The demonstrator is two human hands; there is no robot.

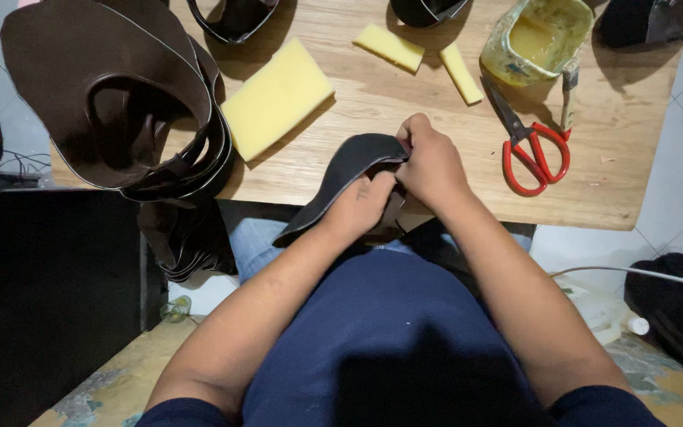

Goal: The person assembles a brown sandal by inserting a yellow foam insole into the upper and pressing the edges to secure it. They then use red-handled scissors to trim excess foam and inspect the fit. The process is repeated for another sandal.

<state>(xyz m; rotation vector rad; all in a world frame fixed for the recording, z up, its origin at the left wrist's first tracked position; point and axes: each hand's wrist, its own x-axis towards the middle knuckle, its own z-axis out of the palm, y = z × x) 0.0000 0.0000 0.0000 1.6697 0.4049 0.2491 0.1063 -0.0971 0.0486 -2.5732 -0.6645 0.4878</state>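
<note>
At the table's near edge, from the head camera, the left hand [361, 204] and right hand [430, 162] both pinch one dark leather piece [340, 175], steadying its edge between them. Beyond the grip: three yellow foam blocks [275, 96] (one large), one pair of red scissors [533, 150], one glue tub [537, 38].

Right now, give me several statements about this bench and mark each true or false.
1. Both hands, left hand and right hand, hold a dark leather piece. True.
2. The scissors have blue handles. False: they are red.
3. A large yellow foam block lies on the table. True.
4. The glue pot sits left of the foam block. False: it is at the right, above the scissors.
5. The stack of leather pieces is on the left. True.
</note>
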